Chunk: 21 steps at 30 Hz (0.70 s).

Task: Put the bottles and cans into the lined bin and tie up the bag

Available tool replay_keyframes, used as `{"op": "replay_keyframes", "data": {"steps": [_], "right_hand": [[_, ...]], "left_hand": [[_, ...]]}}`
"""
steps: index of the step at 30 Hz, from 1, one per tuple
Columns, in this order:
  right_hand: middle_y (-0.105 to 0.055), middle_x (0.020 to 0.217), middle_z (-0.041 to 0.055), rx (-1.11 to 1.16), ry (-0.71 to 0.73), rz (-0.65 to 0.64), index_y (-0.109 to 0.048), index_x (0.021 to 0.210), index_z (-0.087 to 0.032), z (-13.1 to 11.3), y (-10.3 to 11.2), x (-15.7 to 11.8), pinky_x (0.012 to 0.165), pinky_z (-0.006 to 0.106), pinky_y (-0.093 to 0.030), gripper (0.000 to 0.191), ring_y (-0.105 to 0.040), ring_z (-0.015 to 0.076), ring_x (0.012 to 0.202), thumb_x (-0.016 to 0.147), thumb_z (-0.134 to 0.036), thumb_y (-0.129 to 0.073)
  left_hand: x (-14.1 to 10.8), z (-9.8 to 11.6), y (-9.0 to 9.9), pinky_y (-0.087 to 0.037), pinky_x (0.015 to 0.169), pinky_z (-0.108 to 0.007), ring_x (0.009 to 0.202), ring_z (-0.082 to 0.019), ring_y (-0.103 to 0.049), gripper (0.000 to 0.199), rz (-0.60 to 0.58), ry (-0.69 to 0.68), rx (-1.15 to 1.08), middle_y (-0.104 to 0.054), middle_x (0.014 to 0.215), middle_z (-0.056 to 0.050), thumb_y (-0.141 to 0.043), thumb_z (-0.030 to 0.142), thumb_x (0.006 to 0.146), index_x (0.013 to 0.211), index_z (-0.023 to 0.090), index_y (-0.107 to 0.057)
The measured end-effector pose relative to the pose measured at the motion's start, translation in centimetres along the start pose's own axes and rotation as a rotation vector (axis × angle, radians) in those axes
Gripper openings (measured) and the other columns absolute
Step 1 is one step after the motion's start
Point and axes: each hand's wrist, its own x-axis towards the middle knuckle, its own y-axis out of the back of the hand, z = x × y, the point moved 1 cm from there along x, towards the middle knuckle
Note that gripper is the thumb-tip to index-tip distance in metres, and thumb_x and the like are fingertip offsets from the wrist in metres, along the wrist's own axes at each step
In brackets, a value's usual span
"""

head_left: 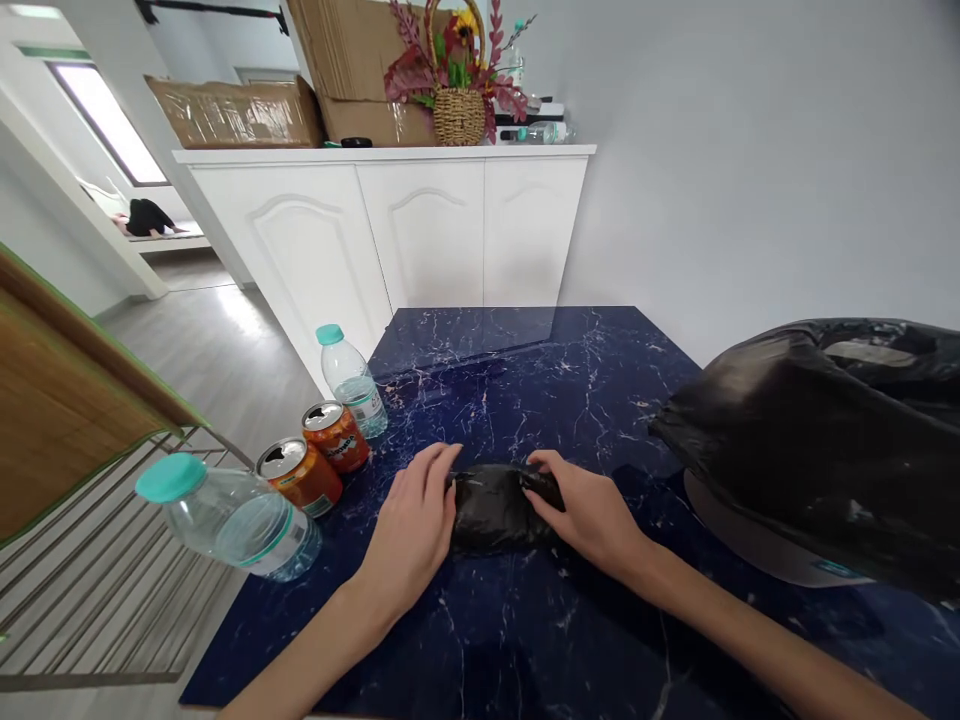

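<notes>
A small bundle of black plastic lies on the dark blue marbled table, between both hands. My left hand grips its left end, with the fingers curled over the top edge. At the right end, my right hand pinches the black plastic between thumb and fingers. What the plastic may contain is hidden.
Two plastic bottles with teal caps and two orange cans line the table's left edge. A large black bag covers a bin on the right. Behind stands a white cabinet with boxes and a flower basket.
</notes>
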Motion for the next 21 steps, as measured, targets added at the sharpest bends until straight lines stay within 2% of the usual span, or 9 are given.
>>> {"op": "replay_keyframes", "data": {"steps": [1,3,5,7,10,13,15,18,21], "right_hand": [[-0.077,0.123,0.0137,-0.077,0.07,0.063,-0.062,0.14,-0.024,0.0,-0.4,0.4,0.092,0.05,-0.063,0.035,-0.076,0.034,0.111,0.107,-0.026,-0.051],[-0.067,0.146,0.0152,-0.175,0.233,0.125,-0.058,0.149,-0.023,0.1,-1.2,0.8,0.114,0.056,-0.053,0.045,-0.062,0.0346,0.138,0.106,-0.016,-0.046],[-0.06,0.158,0.0138,-0.201,0.331,0.099,-0.055,0.154,-0.021,0.5,-1.7,0.9,0.124,0.056,-0.044,0.048,-0.05,0.0324,0.152,0.108,-0.013,-0.043],[-0.053,0.165,0.0142,-0.2,0.343,0.037,-0.052,0.158,-0.018,1.1,-2.0,0.9,0.128,0.058,-0.04,0.047,-0.04,0.0328,0.159,0.111,-0.021,-0.044],[-0.042,0.173,0.0139,-0.183,0.292,-0.062,-0.044,0.166,-0.018,2.3,-2.5,0.7,0.131,0.061,-0.035,0.053,-0.03,0.0338,0.164,0.115,-0.035,-0.041],[-0.034,0.177,0.0095,-0.175,0.249,-0.122,-0.037,0.17,-0.022,3.2,-2.9,0.6,0.134,0.059,-0.03,0.056,-0.025,0.0309,0.166,0.117,-0.039,-0.035],[-0.03,0.178,0.0072,-0.183,0.234,-0.132,-0.037,0.17,-0.023,3.4,-3.0,0.5,0.136,0.057,-0.027,0.056,-0.024,0.0295,0.166,0.117,-0.04,-0.033],[-0.028,0.179,0.0058,-0.176,0.223,-0.124,-0.04,0.169,-0.024,3.3,-3.0,0.7,0.137,0.056,-0.025,0.055,-0.024,0.0289,0.167,0.117,-0.039,-0.033],[-0.029,0.178,0.0051,-0.126,0.225,-0.127,-0.043,0.168,-0.024,3.1,-2.7,0.9,0.138,0.055,-0.023,0.054,-0.024,0.0281,0.167,0.117,-0.039,-0.035]], "left_hand": [[0.4,0.3,-0.2,-0.054,0.111,-0.048,0.138,-0.03,-0.064,0.048,-0.005,-0.122,0.069,-0.063,0.152,-0.016,-0.041,0.015,0.108,0.155,0.019,-0.047],[1.1,0.8,-0.9,-0.04,0.126,-0.052,0.151,-0.031,-0.052,0.052,-0.107,-0.333,0.152,-0.056,0.162,-0.014,-0.043,0.012,0.106,0.157,0.019,-0.049],[1.6,0.8,-1.7,-0.032,0.131,-0.055,0.155,-0.034,-0.047,0.05,-0.238,-0.412,0.203,-0.054,0.165,-0.012,-0.048,0.019,0.107,0.158,0.019,-0.051],[1.7,0.2,-2.5,-0.028,0.132,-0.059,0.156,-0.037,-0.045,0.051,-0.295,-0.375,0.232,-0.051,0.168,-0.011,-0.05,0.029,0.11,0.16,0.019,-0.05],[1.3,-1.3,-3.2,-0.025,0.134,-0.055,0.161,-0.033,-0.038,0.059,-0.305,-0.308,0.226,-0.044,0.173,-0.008,-0.045,0.037,0.113,0.17,0.022,-0.036],[0.6,-2.7,-3.1,-0.024,0.135,-0.05,0.165,-0.028,-0.03,0.063,-0.32,-0.289,0.213,-0.037,0.177,-0.002,-0.041,0.041,0.115,0.174,0.03,-0.022],[0.4,-3.3,-2.7,-0.025,0.135,-0.049,0.166,-0.027,-0.028,0.062,-0.345,-0.282,0.203,-0.037,0.177,0.001,-0.04,0.041,0.115,0.174,0.034,-0.021],[1.2,-3.7,-2.1,-0.028,0.134,-0.053,0.163,-0.028,-0.035,0.054,-0.378,-0.283,0.172,-0.047,0.171,0.002,-0.043,0.04,0.115,0.169,0.035,-0.039],[3.5,-3.4,-2.0,-0.033,0.13,-0.057,0.151,-0.03,-0.051,0.037,-0.363,-0.225,0.137,-0.065,0.156,0.0,-0.045,0.04,0.114,0.139,0.032,-0.072]]}}
